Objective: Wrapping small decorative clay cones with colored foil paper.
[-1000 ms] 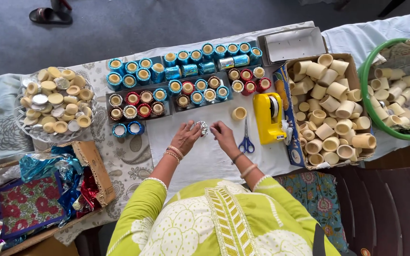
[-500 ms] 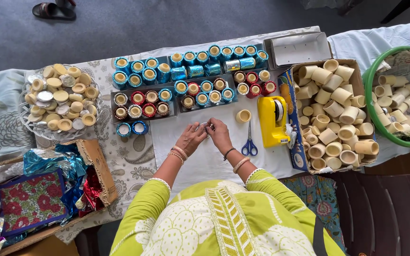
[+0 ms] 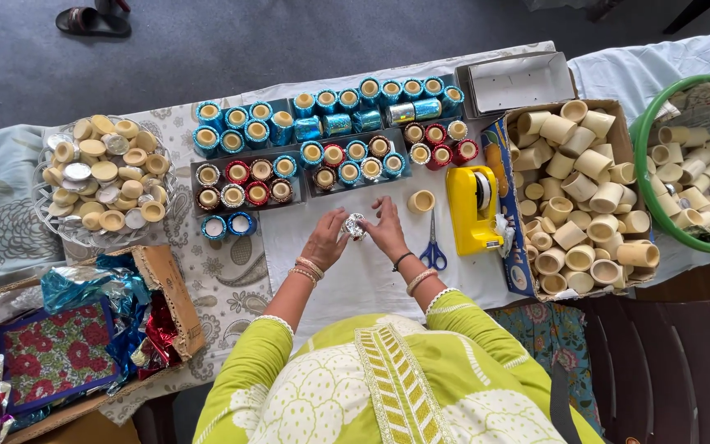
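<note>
Both hands meet over the white cloth (image 3: 355,275) at the table's middle. My left hand (image 3: 327,238) and my right hand (image 3: 388,228) together grip a small cup wrapped in shiny silver foil (image 3: 356,225). One bare cream cup (image 3: 421,201) stands just right of my right hand. Blue-handled scissors (image 3: 432,245) lie beside it, and a yellow tape dispenser (image 3: 472,207) stands further right. Beyond the hands, rows of blue-wrapped cups (image 3: 322,115) and red- and blue-wrapped cups (image 3: 347,160) fill flat trays.
A cardboard box of bare cream cups (image 3: 577,189) stands at the right, a green basket (image 3: 647,177) with more beyond it. A glass dish of lids and discs (image 3: 104,177) sits left. A box of coloured foil (image 3: 84,329) is at the near left. A grey empty tray (image 3: 519,80) lies behind.
Both hands stayed at the same spot on the cloth, turning the silver-wrapped cup between the fingers. The camera view shifted slightly.
</note>
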